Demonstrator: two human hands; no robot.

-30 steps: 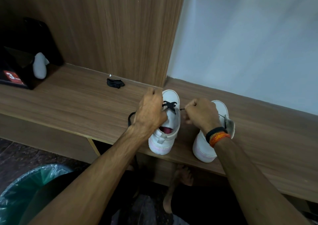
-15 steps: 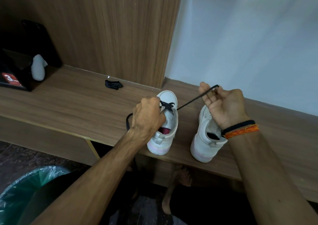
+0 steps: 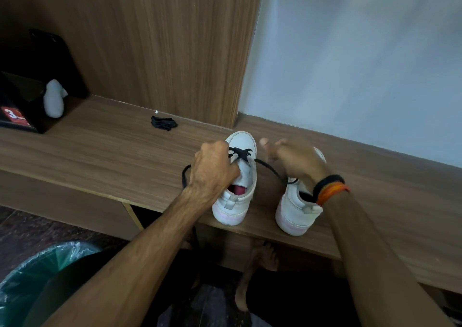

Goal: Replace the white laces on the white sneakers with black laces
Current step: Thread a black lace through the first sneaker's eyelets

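Two white sneakers stand toes-away on the wooden bench (image 3: 100,156). My left hand (image 3: 212,174) grips the left sneaker (image 3: 241,196) at its tongue and side. A black lace (image 3: 266,167) crosses that shoe's front eyelets. It trails slack to the right under my right hand (image 3: 295,161), and another part loops out left of my left hand. My right hand is blurred, its fingers stretched out toward the left sneaker's toe. It hovers over the right sneaker (image 3: 296,209), which shows no lace. I see no grip on the lace.
A bundled black lace (image 3: 163,122) lies on the bench near the wooden panel. A black box (image 3: 22,116) with a white object (image 3: 53,101) sits at the far left. A bin with a green liner (image 3: 37,276) stands lower left. Bare feet (image 3: 262,254) show under the bench.
My right hand had pulled the lace taut up to the right. It has now dropped back toward the shoes and the lace hangs slack. My left hand has stayed on the left sneaker.
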